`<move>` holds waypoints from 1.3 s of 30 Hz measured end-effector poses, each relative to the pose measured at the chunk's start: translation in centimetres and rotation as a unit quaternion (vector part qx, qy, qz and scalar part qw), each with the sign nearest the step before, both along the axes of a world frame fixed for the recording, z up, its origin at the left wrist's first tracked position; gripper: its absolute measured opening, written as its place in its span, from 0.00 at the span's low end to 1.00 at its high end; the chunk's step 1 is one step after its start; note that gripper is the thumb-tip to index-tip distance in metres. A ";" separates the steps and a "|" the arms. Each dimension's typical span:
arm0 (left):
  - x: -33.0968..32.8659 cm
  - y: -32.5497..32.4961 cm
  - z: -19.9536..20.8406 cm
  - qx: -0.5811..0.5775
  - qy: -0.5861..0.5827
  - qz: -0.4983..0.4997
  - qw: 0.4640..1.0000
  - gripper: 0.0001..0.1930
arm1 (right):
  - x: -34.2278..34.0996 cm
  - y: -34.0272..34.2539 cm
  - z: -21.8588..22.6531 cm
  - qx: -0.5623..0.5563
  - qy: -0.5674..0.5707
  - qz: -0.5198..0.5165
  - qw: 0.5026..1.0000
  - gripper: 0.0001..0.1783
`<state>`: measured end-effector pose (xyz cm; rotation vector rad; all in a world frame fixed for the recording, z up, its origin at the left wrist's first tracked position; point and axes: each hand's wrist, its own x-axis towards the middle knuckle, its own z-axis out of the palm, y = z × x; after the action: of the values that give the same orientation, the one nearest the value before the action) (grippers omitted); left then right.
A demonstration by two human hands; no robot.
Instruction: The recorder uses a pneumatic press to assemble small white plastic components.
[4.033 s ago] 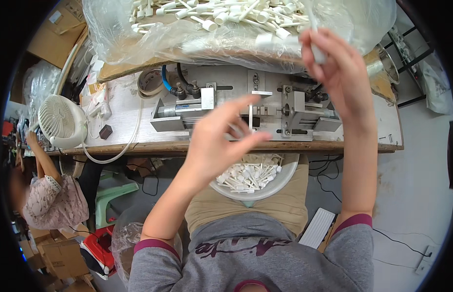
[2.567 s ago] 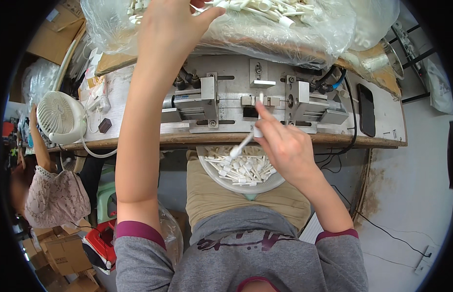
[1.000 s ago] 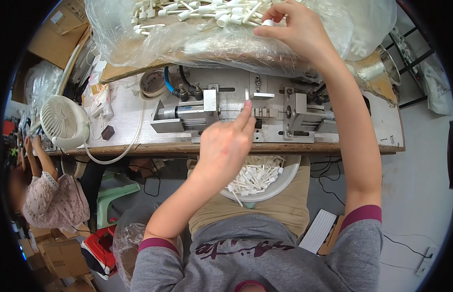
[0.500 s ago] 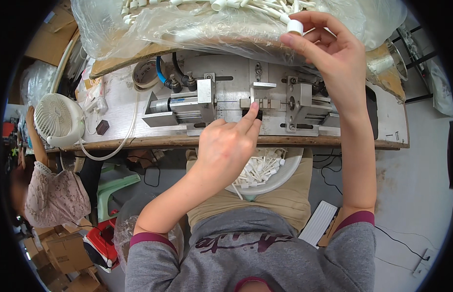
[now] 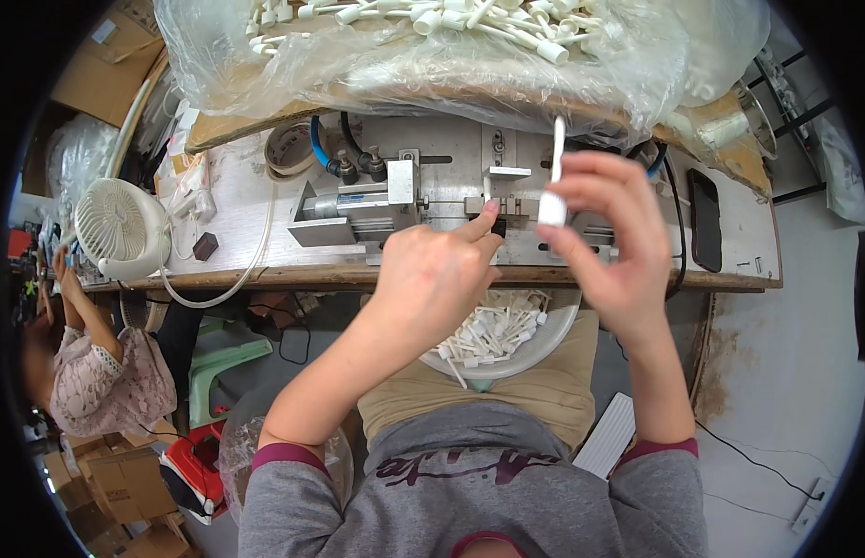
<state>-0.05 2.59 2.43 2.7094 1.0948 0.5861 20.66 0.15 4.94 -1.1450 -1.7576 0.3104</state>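
Note:
My left hand point(image 5: 432, 284) reaches over the bench edge, its index finger stretched out and touching a white stick point(image 5: 488, 191) at a small metal clamping fixture point(image 5: 514, 205). Its other fingers are bent and partly hidden below. My right hand point(image 5: 618, 237), somewhat smeared by motion, pinches a white plastic stick with a cap point(image 5: 552, 209) between thumb and fingers, to the right of the fixture. The stem of this piece points up and away from me. Metal cylinders face the fixture from both sides; the left cylinder point(image 5: 363, 206) shows plainly, the right one is mostly behind my right hand.
More capped sticks point(image 5: 544, 49) lie on clear plastic sheeting at the back. A bowl point(image 5: 565, 327) with many white pieces rests on my lap. On the bench are a fan point(image 5: 116, 228), a tape roll point(image 5: 291, 149) and a phone point(image 5: 705, 220). Another person point(image 5: 112, 381) is at the left.
My right hand has come down from the plastic sheeting toward the fixture, bringing a capped stick whose stem now shows. My left index finger stays at the fixture.

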 end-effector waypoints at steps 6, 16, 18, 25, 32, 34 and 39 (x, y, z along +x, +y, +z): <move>1.3 6.4 8.5 0.077 -0.250 0.045 0.964 0.08 | -1.2 -3.4 -3.5 0.017 -0.194 -0.012 0.981 0.19; 6.5 19.2 9.5 0.126 -0.104 0.159 0.974 0.15 | -3.8 -1.8 -4.4 0.038 -0.265 -0.004 0.964 0.13; 6.3 19.5 9.2 0.090 -0.114 0.151 0.978 0.14 | -3.9 -1.9 -4.4 0.068 -0.232 -0.015 0.970 0.13; 5.8 14.3 10.9 -0.028 -0.328 0.036 0.944 0.10 | -3.3 -1.9 -5.8 0.038 -0.245 -0.007 0.969 0.13; 2.0 10.2 8.8 0.121 -0.313 -0.113 0.935 0.14 | -3.5 -1.2 -5.1 0.008 -0.260 -0.022 0.965 0.11; 1.3 9.0 8.4 0.138 -0.281 -0.101 0.944 0.14 | -3.4 -1.2 -4.7 -0.013 -0.272 -0.018 0.962 0.10; 0.7 5.5 7.1 0.120 -0.301 -0.088 0.942 0.16 | -3.6 -1.3 -4.3 -0.042 -0.316 -0.013 0.948 0.08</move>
<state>0.63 8.09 9.56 2.4804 0.6458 1.4670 17.08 -1.16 0.69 -1.4324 -2.2963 -0.0099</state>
